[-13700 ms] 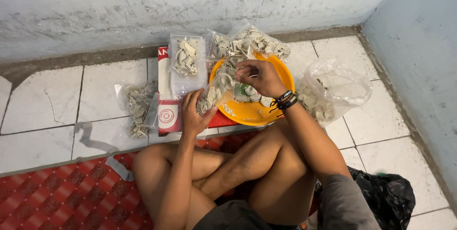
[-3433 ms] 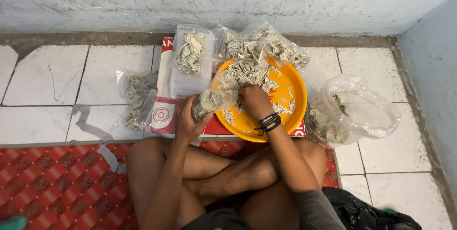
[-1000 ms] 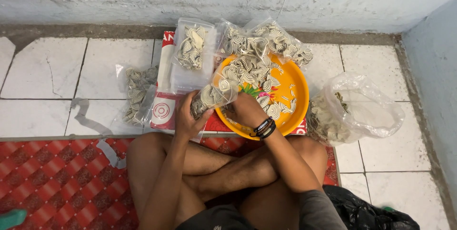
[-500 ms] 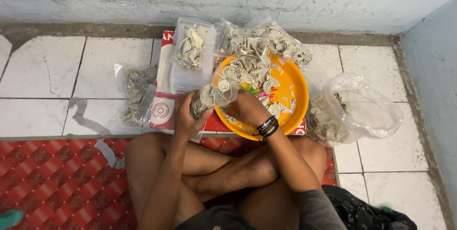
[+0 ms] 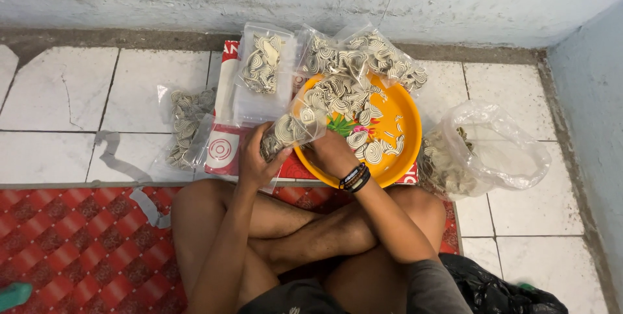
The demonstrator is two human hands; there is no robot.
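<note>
I sit cross-legged on the floor. My left hand (image 5: 256, 158) grips a small clear bag (image 5: 289, 131) partly filled with pale spiral-patterned discs. My right hand (image 5: 331, 153), with dark bands on the wrist, rests at the bag's mouth over the near rim of an orange tray (image 5: 405, 125); whether it pinches a disc is hidden. The tray holds loose spiral discs (image 5: 363, 148) and a heap (image 5: 337, 93) at its far side.
Filled clear packets lie beyond the tray (image 5: 363, 54), and one (image 5: 263, 61) sits on a red-and-white sack (image 5: 220, 148). Another packet (image 5: 185, 125) lies left on white tiles. A large open plastic bag (image 5: 487, 151) sits right. A red patterned mat (image 5: 78, 242) is under my legs.
My right hand has drawn back from the tray's middle to the bag's mouth at the near rim. The left hand keeps holding the bag in place.
</note>
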